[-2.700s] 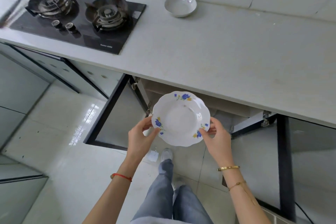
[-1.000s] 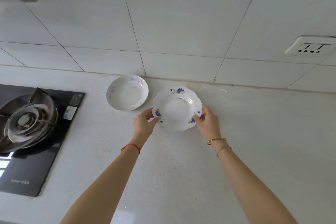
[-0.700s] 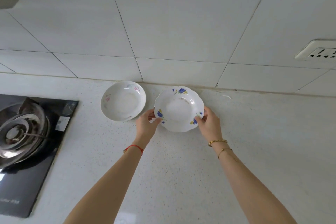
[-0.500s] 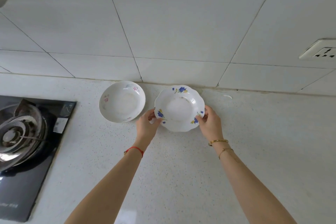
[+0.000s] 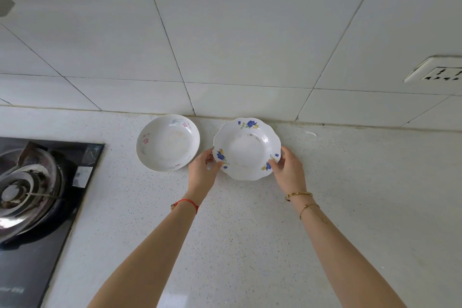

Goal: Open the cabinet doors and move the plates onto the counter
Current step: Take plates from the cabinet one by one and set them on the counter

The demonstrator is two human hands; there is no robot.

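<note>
Gas hob [image 5: 37,197], wall socket [image 5: 437,72].

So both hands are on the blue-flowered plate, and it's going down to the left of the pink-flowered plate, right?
Not quite. In the head view the blue-flowered plate, held by the left hand and right hand, is to the right of the pink-flowered plate, not its left.

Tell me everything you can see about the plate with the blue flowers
The blue-flowered plate is white and glossy, probably ceramic, with a scalloped rim and a shallow well. Blue and yellow flower sprigs mark the rim at the far, left and right sides. It sits face up at the back of the speckled counter, close to the tiled wall, beside a pink-flowered plate without touching it. The left hand and right hand each grip its rim. Whether it rests fully on the counter is unclear.
</note>
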